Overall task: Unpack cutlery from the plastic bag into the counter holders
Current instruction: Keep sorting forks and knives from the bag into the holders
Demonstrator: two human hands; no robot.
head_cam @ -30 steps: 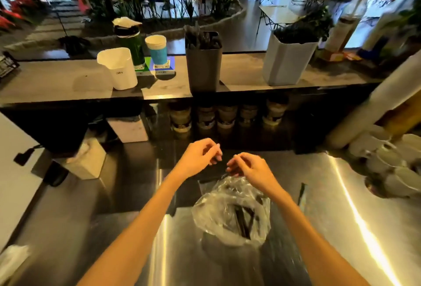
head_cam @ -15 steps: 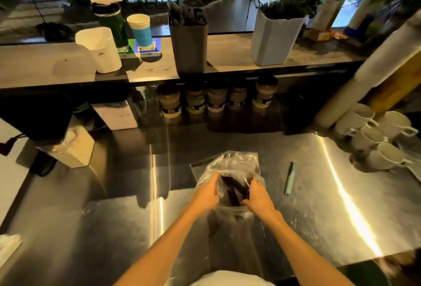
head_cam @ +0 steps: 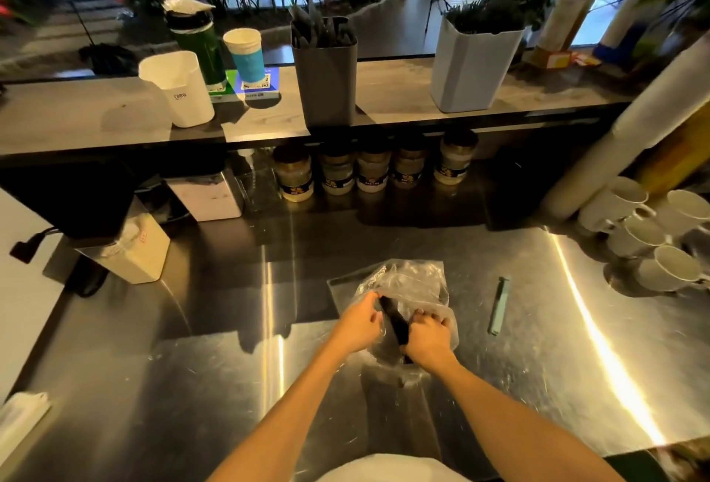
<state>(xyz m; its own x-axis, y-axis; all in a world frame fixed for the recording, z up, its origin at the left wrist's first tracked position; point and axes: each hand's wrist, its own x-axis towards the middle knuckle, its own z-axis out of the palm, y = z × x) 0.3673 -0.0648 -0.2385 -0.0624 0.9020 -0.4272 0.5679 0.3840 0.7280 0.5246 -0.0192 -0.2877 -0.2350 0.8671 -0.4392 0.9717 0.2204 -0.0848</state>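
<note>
A clear plastic bag lies on the steel counter in front of me. Black cutlery shows through its open mouth. My left hand pinches the bag's left edge. My right hand grips the bag's right edge beside the black cutlery. On the raised shelf stand three holders: a white one at the left, a dark grey one in the middle holding dark cutlery, and a pale grey one at the right, also filled.
A green strip-like object lies right of the bag. White mugs cluster at the right edge. Jars line up under the shelf. A tissue box stands at the left. A green bottle and paper cup stand on the shelf.
My hands dropped from the bag's raised top to its mouth on the counter and pulled it apart, and black cutlery now shows between them.
</note>
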